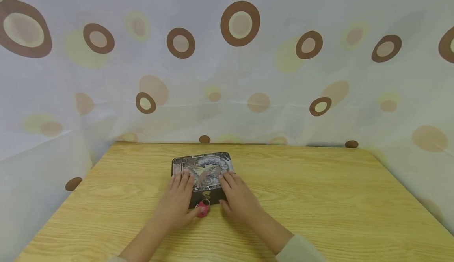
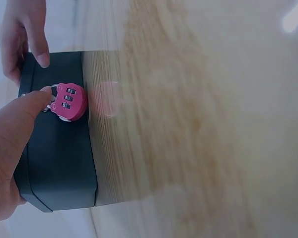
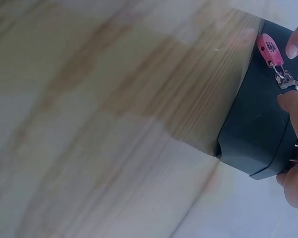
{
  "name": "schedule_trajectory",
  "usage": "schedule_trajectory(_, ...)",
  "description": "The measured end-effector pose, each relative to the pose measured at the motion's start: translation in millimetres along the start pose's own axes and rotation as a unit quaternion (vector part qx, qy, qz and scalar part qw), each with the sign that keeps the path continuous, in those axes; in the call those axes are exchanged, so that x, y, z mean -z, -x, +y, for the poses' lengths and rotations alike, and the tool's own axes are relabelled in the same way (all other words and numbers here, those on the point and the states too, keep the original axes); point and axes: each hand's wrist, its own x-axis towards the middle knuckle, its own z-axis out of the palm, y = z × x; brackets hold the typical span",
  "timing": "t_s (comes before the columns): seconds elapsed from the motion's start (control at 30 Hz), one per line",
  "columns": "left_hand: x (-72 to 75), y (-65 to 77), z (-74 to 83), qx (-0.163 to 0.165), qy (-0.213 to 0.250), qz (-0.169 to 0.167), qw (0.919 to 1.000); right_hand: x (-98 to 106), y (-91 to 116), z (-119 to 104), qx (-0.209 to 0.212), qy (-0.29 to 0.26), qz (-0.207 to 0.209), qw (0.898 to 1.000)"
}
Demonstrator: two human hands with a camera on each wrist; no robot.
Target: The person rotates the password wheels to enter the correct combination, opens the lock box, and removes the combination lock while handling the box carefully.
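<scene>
A dark metal box (image 1: 199,160) with an ornate picture on its lid sits on the table, turned slightly. From its front latch (image 1: 206,194) hangs a small pink combination padlock (image 2: 72,101) with three number dials facing outward. My left hand (image 1: 177,201) rests its straight fingers on the left part of the lid, its thumb reaching in front to the padlock's shackle. On the right part of the lid lie the extended fingers of my right hand (image 1: 239,195). Its thumb (image 3: 285,100) is at the box's front face, beside the latch.
The box stands on a light wood-grain table (image 1: 319,199). A pale curtain (image 1: 198,77) printed with brown and yellow circles hangs behind the table and along both sides.
</scene>
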Motion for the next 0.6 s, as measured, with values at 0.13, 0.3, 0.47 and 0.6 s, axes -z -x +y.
schedule_trajectory(0.13,0.4,-3.5,2.9,-0.003,0.006,-0.012,0.9999,3.1,2.6,3.0,-0.005,-0.005,-0.011,1.000)
schedule_trajectory(0.3,-0.3,-9.2,8.3,-0.004,0.007,-0.026,0.9996,7.0,6.5,7.1,-0.010,-0.004,-0.015,1.000)
schedule_trajectory(0.47,-3.8,-14.2,13.2,-0.004,0.014,-0.030,0.9994,7.5,11.3,11.7,-0.010,0.000,-0.001,1.000)
schedule_trajectory(0.6,-6.9,-17.6,16.5,-0.014,0.001,-0.030,0.9994,5.7,15.9,16.5,-0.004,0.004,0.024,1.000)
